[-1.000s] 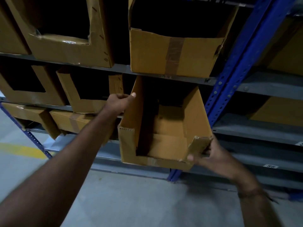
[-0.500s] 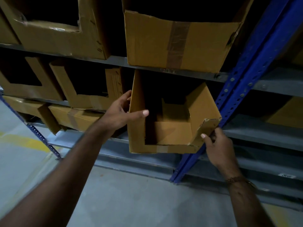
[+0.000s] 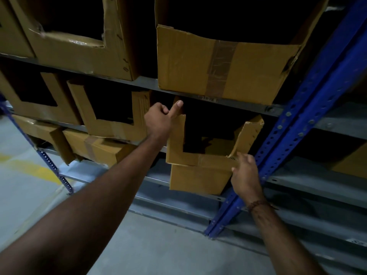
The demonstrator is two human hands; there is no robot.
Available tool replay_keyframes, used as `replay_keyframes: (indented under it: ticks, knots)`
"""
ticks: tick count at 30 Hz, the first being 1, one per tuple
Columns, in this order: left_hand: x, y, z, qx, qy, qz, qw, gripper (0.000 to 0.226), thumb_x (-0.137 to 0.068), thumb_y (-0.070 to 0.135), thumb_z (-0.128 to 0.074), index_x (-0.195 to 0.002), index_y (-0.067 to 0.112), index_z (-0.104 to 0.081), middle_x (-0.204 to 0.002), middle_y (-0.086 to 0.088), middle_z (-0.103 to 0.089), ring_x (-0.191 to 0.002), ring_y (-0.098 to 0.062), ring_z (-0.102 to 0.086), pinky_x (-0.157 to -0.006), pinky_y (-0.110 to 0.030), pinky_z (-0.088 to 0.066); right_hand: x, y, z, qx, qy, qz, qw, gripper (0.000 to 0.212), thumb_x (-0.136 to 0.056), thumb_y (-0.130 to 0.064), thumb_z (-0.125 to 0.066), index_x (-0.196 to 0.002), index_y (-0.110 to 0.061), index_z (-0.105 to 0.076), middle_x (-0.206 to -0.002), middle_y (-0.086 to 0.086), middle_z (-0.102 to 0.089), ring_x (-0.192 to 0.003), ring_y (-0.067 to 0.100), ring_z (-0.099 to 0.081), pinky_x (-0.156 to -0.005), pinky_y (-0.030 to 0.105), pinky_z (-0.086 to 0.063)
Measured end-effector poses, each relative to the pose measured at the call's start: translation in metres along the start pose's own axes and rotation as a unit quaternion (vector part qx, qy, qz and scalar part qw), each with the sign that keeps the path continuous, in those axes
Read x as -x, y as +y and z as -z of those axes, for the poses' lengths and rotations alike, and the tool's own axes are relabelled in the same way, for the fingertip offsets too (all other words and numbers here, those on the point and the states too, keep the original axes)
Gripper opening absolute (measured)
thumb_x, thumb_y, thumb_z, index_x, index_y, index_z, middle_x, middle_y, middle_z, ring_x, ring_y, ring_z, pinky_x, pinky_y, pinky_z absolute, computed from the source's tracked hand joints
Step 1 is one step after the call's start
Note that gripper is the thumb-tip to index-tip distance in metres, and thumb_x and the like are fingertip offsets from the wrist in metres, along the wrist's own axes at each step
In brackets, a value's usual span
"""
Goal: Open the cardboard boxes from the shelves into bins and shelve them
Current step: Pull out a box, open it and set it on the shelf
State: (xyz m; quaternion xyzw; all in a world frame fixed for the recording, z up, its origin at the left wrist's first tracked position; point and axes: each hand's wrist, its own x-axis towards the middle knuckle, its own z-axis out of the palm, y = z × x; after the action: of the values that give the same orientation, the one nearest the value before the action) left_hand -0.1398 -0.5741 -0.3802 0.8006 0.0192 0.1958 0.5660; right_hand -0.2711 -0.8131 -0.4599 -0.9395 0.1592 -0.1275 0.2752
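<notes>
Now, shelving step: the cut-open cardboard bin (image 3: 200, 155) sits partly on the middle shelf (image 3: 234, 101), its front overhanging, a closed carton (image 3: 196, 181) just under it.
Left hand (image 3: 159, 121): curled around the top of the bin's tall left front post, thumb up along the cardboard; I judge this steers and pushes that side in.
Right hand (image 3: 245, 175): fingers loosely spread, touching the bin's low front lip at the right corner; whether it grips or only presses I cannot tell.
Why held so: one hand high, one low on opposite corners keeps the floppy cut front square while it slides back.
Edges: the right wall's torn top (image 3: 252, 128) lies near the blue upright (image 3: 294, 124); the post top sits close under the shelf edge above.
Open room: dark space behind the bin; a narrow gap to the neighbouring bin (image 3: 111, 116) on the left, little on the right.
Risk: the ragged right wall could catch the upright.
</notes>
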Motion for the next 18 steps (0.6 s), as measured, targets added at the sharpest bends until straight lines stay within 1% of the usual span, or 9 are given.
replay_keyframes:
  ticks: [1, 3, 6, 8, 10, 11, 13, 15, 18]
  knots:
    - [-0.002, 0.001, -0.003, -0.003, -0.014, -0.002, 1.000, 0.050, -0.090, 0.062, -0.070, -0.082, 0.017, -0.050, -0.073, 0.003, -0.051, -0.063, -0.008, -0.046, -0.055, -0.023, -0.038, -0.002, 0.002, 0.003, 0.015, -0.027, 0.013, 0.999, 0.054, -0.106, -0.004, -0.054, -0.159, -0.011, -0.042, -0.156, 0.003, -0.039, -0.131, 0.024, -0.052, -0.106, 0.028, -0.042]
    - [-0.002, -0.001, -0.008, 0.010, -0.033, -0.004, 0.999, 0.049, -0.093, 0.061, -0.067, -0.081, 0.018, -0.047, -0.073, 0.002, -0.049, -0.064, -0.009, -0.044, -0.055, -0.024, -0.037, -0.005, 0.008, 0.007, 0.042, -0.057, 0.038, 0.997, 0.054, -0.108, -0.006, -0.052, -0.160, -0.013, -0.042, -0.158, 0.000, -0.039, -0.133, 0.023, -0.051, -0.108, 0.028, -0.041]
    - [0.001, -0.009, -0.008, 0.046, -0.047, 0.000, 0.998, 0.046, -0.095, 0.059, -0.065, -0.084, 0.018, -0.048, -0.077, 0.002, -0.051, -0.068, -0.012, -0.048, -0.060, -0.031, -0.041, -0.010, 0.011, 0.010, 0.062, -0.109, 0.032, 0.992, 0.054, -0.109, -0.009, -0.048, -0.162, -0.018, -0.039, -0.162, -0.002, -0.036, -0.139, 0.024, -0.047, -0.115, 0.035, -0.041]
    - [0.003, -0.013, -0.004, 0.059, -0.055, -0.004, 0.997, 0.042, -0.096, 0.056, -0.066, -0.089, 0.017, -0.053, -0.082, 0.002, -0.056, -0.072, -0.010, -0.052, -0.063, -0.028, -0.045, -0.013, 0.011, 0.012, 0.060, -0.133, 0.019, 0.989, 0.053, -0.110, -0.009, -0.048, -0.162, -0.018, -0.040, -0.165, -0.001, -0.035, -0.143, 0.026, -0.044, -0.118, 0.039, -0.039]
    - [0.004, -0.012, 0.003, 0.051, -0.056, -0.009, 0.997, 0.039, -0.097, 0.055, -0.065, -0.097, 0.017, -0.060, -0.092, 0.005, -0.065, -0.081, -0.007, -0.061, -0.069, -0.022, -0.048, -0.013, 0.007, 0.012, 0.043, -0.132, 0.015, 0.990, 0.051, -0.109, -0.012, -0.052, -0.159, -0.017, -0.044, -0.165, 0.001, -0.038, -0.144, 0.029, -0.045, -0.120, 0.042, -0.039]
    - [0.004, -0.011, 0.008, 0.047, -0.055, -0.010, 0.997, 0.039, -0.097, 0.056, -0.065, -0.101, 0.018, -0.063, -0.097, 0.007, -0.068, -0.088, -0.007, -0.064, -0.073, -0.020, -0.050, -0.011, 0.004, 0.010, 0.035, -0.131, 0.016, 0.991, 0.050, -0.108, -0.014, -0.055, -0.157, -0.019, -0.047, -0.164, 0.001, -0.040, -0.143, 0.030, -0.047, -0.120, 0.045, -0.040]
    - [0.005, -0.010, 0.019, 0.049, -0.054, -0.009, 0.997, 0.040, -0.096, 0.060, -0.064, -0.106, 0.020, -0.065, -0.102, 0.008, -0.070, -0.098, -0.007, -0.066, -0.081, -0.023, -0.053, -0.006, -0.008, 0.003, 0.016, -0.133, 0.020, 0.991, 0.046, -0.107, -0.019, -0.059, -0.152, -0.022, -0.052, -0.160, 0.002, -0.045, -0.136, 0.031, -0.054, -0.115, 0.051, -0.047]
    - [0.009, -0.012, 0.034, 0.051, -0.055, -0.006, 0.997, 0.045, -0.094, 0.062, -0.065, -0.111, 0.020, -0.065, -0.107, 0.008, -0.071, -0.103, -0.009, -0.067, -0.087, -0.029, -0.056, 0.001, -0.031, -0.009, -0.003, -0.136, 0.029, 0.990, 0.041, -0.106, -0.023, -0.062, -0.146, -0.023, -0.058, -0.152, 0.003, -0.051, -0.130, 0.030, -0.058, -0.109, 0.051, -0.051]
    - [0.022, -0.022, 0.063, 0.061, -0.055, 0.024, 0.996, 0.041, -0.096, 0.058, -0.065, -0.112, 0.020, -0.066, -0.108, 0.011, -0.069, -0.104, -0.004, -0.065, -0.088, -0.029, -0.057, 0.016, -0.081, -0.038, -0.024, -0.149, 0.056, 0.987, 0.036, -0.104, -0.027, -0.062, -0.140, -0.025, -0.062, -0.144, -0.002, -0.059, -0.124, 0.025, -0.063, -0.105, 0.047, -0.054]
